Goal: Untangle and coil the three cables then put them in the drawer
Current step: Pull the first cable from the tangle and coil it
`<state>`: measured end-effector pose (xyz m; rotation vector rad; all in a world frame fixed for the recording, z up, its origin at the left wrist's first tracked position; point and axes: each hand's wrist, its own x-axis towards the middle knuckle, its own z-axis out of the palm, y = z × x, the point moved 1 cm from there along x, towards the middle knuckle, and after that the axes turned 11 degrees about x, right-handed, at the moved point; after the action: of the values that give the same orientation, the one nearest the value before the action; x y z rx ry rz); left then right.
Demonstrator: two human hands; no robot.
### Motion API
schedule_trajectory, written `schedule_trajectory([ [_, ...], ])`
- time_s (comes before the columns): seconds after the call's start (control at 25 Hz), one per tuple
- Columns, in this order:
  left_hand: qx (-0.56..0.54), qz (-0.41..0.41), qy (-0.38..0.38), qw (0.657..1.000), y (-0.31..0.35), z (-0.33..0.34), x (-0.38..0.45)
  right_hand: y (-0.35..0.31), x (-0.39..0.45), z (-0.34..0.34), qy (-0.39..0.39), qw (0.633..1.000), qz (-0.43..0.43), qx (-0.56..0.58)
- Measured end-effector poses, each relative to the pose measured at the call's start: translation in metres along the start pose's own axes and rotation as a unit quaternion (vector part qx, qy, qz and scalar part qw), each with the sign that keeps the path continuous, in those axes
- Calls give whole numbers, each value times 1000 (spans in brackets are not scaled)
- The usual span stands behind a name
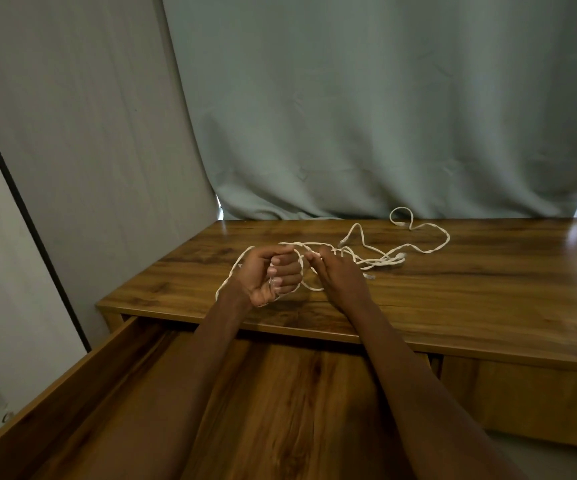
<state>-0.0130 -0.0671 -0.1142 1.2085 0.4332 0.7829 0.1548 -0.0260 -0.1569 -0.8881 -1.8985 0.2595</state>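
Note:
White cables (384, 259) lie tangled on the wooden desk top (487, 289), trailing toward the back right with a small loop (401, 216) near the curtain. My left hand (273, 275) is curled into a fist above the desk and grips a cable that loops around it, one plug end peeking out between the fingers. My right hand (335, 271) pinches a strand of the same cable just to the right of the left hand. The wooden drawer (55, 393) stands pulled out below my forearms, and no cable shows inside it.
A grey-green curtain (349, 116) hangs right behind the desk. A pale wall panel (72, 150) with a dark strip runs along the left. The drawer's left side wall sits close to that wall.

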Motion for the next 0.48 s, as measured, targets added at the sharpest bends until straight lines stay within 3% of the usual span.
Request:
schedule_trajectory([
  [0.08,-68,100,6,993,-5,8,11,2,1,2,-14,1000,5,1],
  [0.2,-126,242,120,954,-1,19,26,4,1,6,-25,1000,-3,-1],
  [0.36,-166,326,290,885,7,31,38,7,1,6,-15,1000,-24,2],
  [0.48,-209,372,317,847,14,35,46,8,0,6,13,999,-49,13],
])
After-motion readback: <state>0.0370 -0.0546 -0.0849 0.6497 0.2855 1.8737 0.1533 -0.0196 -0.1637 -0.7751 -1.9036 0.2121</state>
